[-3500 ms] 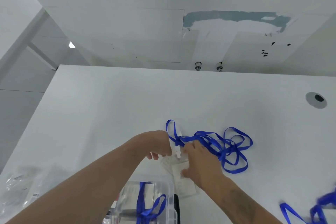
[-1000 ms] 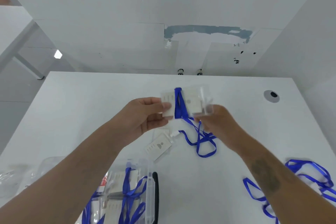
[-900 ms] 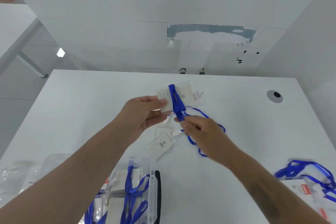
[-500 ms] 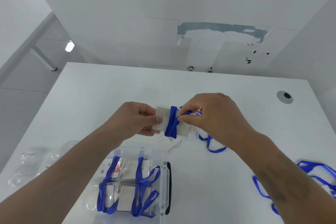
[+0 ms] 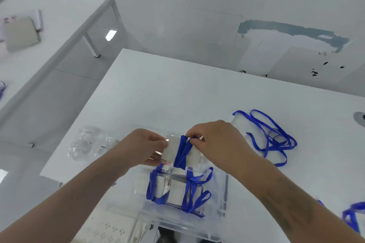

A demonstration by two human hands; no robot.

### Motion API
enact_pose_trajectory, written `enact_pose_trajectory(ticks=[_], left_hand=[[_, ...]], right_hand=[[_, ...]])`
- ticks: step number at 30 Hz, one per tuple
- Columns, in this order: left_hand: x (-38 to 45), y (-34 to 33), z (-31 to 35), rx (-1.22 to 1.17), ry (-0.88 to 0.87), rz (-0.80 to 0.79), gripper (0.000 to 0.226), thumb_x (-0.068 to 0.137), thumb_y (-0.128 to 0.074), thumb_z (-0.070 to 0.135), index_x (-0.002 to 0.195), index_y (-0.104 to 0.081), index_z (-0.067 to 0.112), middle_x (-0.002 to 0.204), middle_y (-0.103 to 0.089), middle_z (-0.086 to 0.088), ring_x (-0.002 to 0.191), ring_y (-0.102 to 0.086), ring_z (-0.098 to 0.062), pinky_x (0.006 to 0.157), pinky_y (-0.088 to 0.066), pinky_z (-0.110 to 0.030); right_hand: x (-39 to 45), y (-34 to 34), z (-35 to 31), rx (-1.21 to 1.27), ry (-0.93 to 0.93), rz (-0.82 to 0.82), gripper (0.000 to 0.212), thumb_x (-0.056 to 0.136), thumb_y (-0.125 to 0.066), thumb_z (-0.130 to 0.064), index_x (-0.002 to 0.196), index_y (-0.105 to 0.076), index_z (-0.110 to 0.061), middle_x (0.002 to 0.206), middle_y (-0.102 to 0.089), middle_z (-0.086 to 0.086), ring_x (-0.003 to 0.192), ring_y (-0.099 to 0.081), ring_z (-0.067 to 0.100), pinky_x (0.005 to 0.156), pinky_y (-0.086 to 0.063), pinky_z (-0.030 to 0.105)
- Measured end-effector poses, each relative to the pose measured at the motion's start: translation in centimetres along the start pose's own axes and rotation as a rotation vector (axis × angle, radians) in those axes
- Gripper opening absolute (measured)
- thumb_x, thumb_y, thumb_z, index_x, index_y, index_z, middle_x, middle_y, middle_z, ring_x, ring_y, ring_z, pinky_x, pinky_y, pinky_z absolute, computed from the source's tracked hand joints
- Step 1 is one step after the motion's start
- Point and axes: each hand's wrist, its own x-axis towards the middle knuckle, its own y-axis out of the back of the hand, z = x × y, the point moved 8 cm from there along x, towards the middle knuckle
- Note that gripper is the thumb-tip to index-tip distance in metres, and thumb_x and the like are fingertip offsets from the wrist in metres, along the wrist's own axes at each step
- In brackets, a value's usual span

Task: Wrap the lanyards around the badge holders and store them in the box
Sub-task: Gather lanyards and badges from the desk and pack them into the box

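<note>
Head view: left hand (image 5: 145,147) pinches the left edge of a flat clear-plastic badge holder with a white card inside (image 5: 171,151), fingers curled under it. Right hand (image 5: 216,142) pinches the end of the blue woven ribbon lanyard (image 5: 182,152) at the top of the coil, which runs as a band across the middle of the holder. The bundle hangs in the air just above the far edge of the clear rigid plastic box (image 5: 224,193) on the white worktop (image 5: 158,92).

Step looks like tucking the loose end. Best to keep the ribbon taut, push the tip under an existing turn, keep the left pinch firm so the slick sleeve doesn't twist, then lower it flat beside the others.

Inside the box lie wrapped badge bundles (image 5: 177,189), same white cards, blue bands, some loops slack. Ribbon is thin, flat and floppy, and would probably uncoil if let go. Box walls are glossy and see-through.

Right of the hands, a loose blue lanyard heap (image 5: 274,138) is tangled on the worktop; another blue lanyard (image 5: 353,215) sits at the right edge. Crinkly clear plastic bags (image 5: 88,144) sit left of the hands.
</note>
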Motion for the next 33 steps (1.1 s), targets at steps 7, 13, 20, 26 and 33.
enact_pose_trajectory(ticks=[7,13,20,26,33], left_hand=[[1.2,0.2,-4.9,0.18,0.014,0.059,0.026,0.096,-0.044,0.007,0.089,-0.068,0.003,0.088,-0.069,-0.02,0.078,-0.07,-0.032,0.071,-0.057,-0.036],[2.0,0.6,-6.0,0.268,0.037,0.147,0.017,0.091,-0.044,0.005,0.075,-0.048,0.008,0.068,-0.045,-0.007,0.06,-0.04,-0.02,0.056,-0.034,-0.025],[0.9,0.7,-5.8,0.18,0.068,0.19,0.024,0.097,-0.042,0.012,0.078,-0.039,0.026,0.073,-0.037,0.007,0.063,-0.041,-0.01,0.058,-0.036,-0.025],[0.7,0.2,-4.3,0.155,-0.023,0.184,0.049,0.101,-0.042,0.017,0.15,-0.034,0.017,0.125,-0.054,0.003,0.078,-0.054,-0.002,0.069,-0.044,-0.02],[-0.7,-0.5,-0.2,0.098,-0.253,0.279,0.02,0.097,-0.055,0.023,0.109,-0.065,0.036,0.112,-0.069,0.015,0.098,-0.064,-0.002,0.08,-0.049,-0.016]], right_hand=[[1.4,-6.6,-1.2,-0.101,-0.021,-0.055,0.028,0.098,-0.044,-0.024,0.113,-0.066,-0.034,0.108,-0.07,-0.007,0.096,-0.063,0.018,0.081,-0.051,0.031],[2.9,-10.2,-1.6,-0.112,-0.003,0.023,0.033,0.094,-0.047,-0.015,0.115,-0.064,-0.033,0.107,-0.069,-0.008,0.093,-0.064,0.018,0.08,-0.052,0.032],[4.0,-12.2,-2.6,-0.11,0.06,0.12,0.023,0.095,-0.052,-0.017,0.111,-0.064,-0.028,0.099,-0.069,-0.007,0.084,-0.065,0.019,0.07,-0.051,0.03],[3.2,-12.8,-3.4,-0.146,0.174,0.132,0.043,0.09,-0.066,-0.017,0.131,-0.056,-0.02,0.121,-0.066,-0.003,0.1,-0.066,0.021,0.076,-0.052,0.031],[-1.4,-6.9,-1.8,-0.058,0.201,0.29,0.025,0.086,-0.067,-0.027,0.111,-0.069,-0.031,0.099,-0.072,-0.013,0.075,-0.069,0.01,0.061,-0.057,0.027]])
